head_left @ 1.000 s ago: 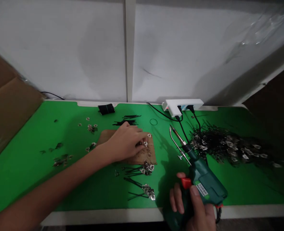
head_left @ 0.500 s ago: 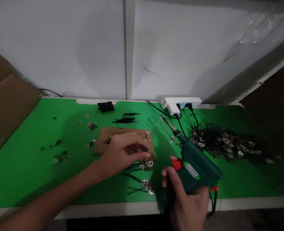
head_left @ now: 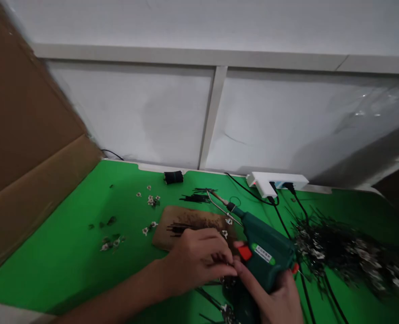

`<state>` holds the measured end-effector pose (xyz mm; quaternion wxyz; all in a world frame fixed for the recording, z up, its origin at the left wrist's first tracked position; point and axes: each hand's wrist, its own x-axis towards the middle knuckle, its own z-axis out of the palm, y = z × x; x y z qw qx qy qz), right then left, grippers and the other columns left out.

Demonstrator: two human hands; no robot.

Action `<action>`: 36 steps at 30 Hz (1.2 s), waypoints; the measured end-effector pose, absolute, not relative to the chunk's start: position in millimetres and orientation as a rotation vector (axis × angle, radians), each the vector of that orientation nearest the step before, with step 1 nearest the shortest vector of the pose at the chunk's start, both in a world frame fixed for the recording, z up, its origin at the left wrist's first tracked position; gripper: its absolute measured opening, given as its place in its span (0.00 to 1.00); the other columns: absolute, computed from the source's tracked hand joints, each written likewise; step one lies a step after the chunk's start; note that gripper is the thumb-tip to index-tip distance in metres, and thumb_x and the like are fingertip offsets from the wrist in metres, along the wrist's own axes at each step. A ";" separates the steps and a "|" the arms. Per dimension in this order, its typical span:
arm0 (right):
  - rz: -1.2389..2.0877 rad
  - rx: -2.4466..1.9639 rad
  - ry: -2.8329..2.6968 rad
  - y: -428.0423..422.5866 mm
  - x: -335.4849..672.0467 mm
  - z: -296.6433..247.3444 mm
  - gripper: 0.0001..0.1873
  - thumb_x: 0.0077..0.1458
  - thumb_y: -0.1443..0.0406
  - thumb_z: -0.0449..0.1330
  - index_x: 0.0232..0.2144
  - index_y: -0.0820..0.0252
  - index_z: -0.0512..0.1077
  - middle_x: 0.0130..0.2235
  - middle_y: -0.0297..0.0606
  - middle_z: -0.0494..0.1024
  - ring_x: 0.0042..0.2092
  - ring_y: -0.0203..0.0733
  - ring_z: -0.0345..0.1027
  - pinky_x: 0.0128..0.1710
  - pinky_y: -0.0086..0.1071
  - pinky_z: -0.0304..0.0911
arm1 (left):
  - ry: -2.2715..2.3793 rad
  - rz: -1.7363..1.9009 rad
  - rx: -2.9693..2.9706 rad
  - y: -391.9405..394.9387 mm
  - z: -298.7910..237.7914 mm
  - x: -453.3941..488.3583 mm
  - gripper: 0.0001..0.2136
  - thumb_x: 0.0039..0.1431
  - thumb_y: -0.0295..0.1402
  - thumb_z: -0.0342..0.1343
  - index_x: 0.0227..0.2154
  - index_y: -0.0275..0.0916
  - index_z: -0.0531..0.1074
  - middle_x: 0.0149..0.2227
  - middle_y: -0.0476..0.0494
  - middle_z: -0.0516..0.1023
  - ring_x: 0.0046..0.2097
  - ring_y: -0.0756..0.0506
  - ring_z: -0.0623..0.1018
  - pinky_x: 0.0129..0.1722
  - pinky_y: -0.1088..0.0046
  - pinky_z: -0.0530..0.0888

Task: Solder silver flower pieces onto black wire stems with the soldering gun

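Observation:
My right hand grips a green soldering gun with a red trigger, its metal tip pointing up and left over the brown wooden board. My left hand sits just in front of the board with its fingers pinched together beside the gun's trigger; what they hold is too small to name. Thin black wires lie on the board and under both hands.
A green mat covers the bench. A heap of black wires with metal terminals lies at right. A white power strip sits at the back wall, a black wire bundle left of it. A cardboard sheet stands at left.
The view has tilted up and moved left. My left hand drew back off the board toward me. My right hand brought the soldering gun left until it meets the left hand.

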<state>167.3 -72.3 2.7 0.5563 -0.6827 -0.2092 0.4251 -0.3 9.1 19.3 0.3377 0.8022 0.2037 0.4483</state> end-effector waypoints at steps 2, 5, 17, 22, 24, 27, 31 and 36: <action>1.024 -1.605 -0.515 -69.6 168.8 4.4 0.32 0.26 0.56 0.80 0.34 0.60 0.75 0.33 0.43 0.84 0.35 0.54 0.78 0.33 0.39 0.74 | 0.522 1.105 2.078 10.4 18.4 -2.9 0.11 0.62 0.38 0.63 0.29 0.37 0.76 0.31 0.45 0.80 0.33 0.51 0.78 0.35 0.80 0.75; 1.040 -1.575 -0.555 -67.7 167.1 6.5 0.28 0.26 0.57 0.80 0.31 0.59 0.75 0.29 0.41 0.83 0.31 0.52 0.77 0.29 0.38 0.73 | 0.482 1.007 2.064 12.2 18.0 -6.4 0.10 0.61 0.37 0.65 0.29 0.37 0.75 0.32 0.45 0.80 0.35 0.51 0.79 0.38 0.79 0.76; 0.989 -1.490 -0.513 -72.5 154.5 11.2 0.30 0.35 0.58 0.78 0.42 0.59 0.75 0.41 0.43 0.84 0.38 0.48 0.79 0.39 0.38 0.74 | 0.652 0.953 1.816 5.6 24.1 -0.8 0.05 0.55 0.25 0.68 0.29 0.35 0.76 0.32 0.48 0.79 0.34 0.52 0.78 0.35 0.82 0.73; 0.984 -1.432 -0.585 -73.9 152.1 14.5 0.24 0.40 0.60 0.77 0.40 0.59 0.76 0.40 0.41 0.84 0.40 0.46 0.78 0.44 0.39 0.73 | 0.638 0.940 1.853 3.5 23.3 0.0 0.08 0.54 0.24 0.68 0.27 0.35 0.73 0.31 0.50 0.77 0.33 0.53 0.77 0.35 0.81 0.72; 0.981 -1.414 -0.611 -75.1 152.4 16.1 0.22 0.41 0.60 0.76 0.39 0.59 0.77 0.39 0.40 0.84 0.38 0.45 0.78 0.44 0.39 0.73 | 0.606 0.976 1.932 2.6 22.3 0.1 0.08 0.56 0.25 0.67 0.27 0.36 0.72 0.30 0.49 0.77 0.33 0.53 0.77 0.36 0.80 0.72; 0.985 -1.400 -0.619 -75.5 153.1 17.4 0.21 0.41 0.61 0.77 0.39 0.58 0.77 0.38 0.39 0.84 0.37 0.43 0.78 0.42 0.37 0.74 | 0.583 1.018 2.042 1.6 21.0 0.0 0.08 0.59 0.24 0.64 0.27 0.36 0.71 0.30 0.49 0.76 0.34 0.52 0.76 0.36 0.79 0.72; 0.996 -1.381 -0.654 -74.3 153.8 16.3 0.20 0.41 0.62 0.77 0.38 0.57 0.77 0.37 0.38 0.84 0.36 0.42 0.79 0.40 0.35 0.75 | 0.576 1.072 2.129 1.3 19.8 -0.4 0.07 0.61 0.23 0.62 0.28 0.36 0.71 0.31 0.48 0.77 0.34 0.52 0.77 0.37 0.79 0.73; 0.946 -1.410 -0.656 -73.6 154.1 15.0 0.20 0.39 0.64 0.78 0.37 0.56 0.78 0.36 0.36 0.84 0.35 0.42 0.78 0.39 0.34 0.75 | 0.542 1.131 2.248 0.0 17.6 0.1 0.05 0.64 0.25 0.60 0.32 0.35 0.71 0.32 0.47 0.77 0.34 0.52 0.78 0.36 0.80 0.74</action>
